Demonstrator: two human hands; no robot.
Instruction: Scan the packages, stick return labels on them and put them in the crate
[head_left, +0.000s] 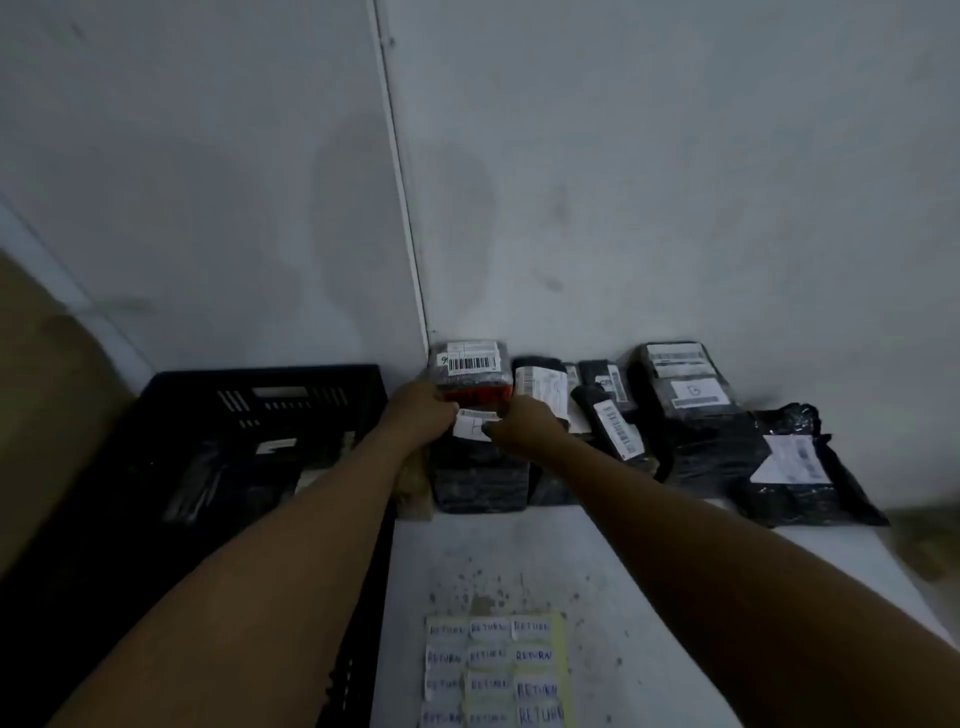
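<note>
1. Meeting in a corner straight ahead, two pale grey walls (623, 182) fill most of the view, smudged with darker marks.
2. A white table (649, 597) runs from that corner toward the camera, its top speckled with dark spots near the front.
3. A black plastic crate (270, 410) sits on the left, just beside the table, with slotted walls and at least one dark package with a white label inside.
4. Black-wrapped packages (696, 410) lie in a row along the back of the table, each with a white barcode label; the print is too blurred to read.
5. The front package (480, 478), black with a white label, lies near the corner, in front of another package showing a clear barcode and a red band (475, 382).
6. The left hand (421, 413) and right hand (522, 428) both reach to that front package's far end, fingers curled at its label; blur hides the exact grip.
7. A label sheet (496, 673) lies at the table's near edge, its stickers handwritten "RETURN" in rows of three.
</note>
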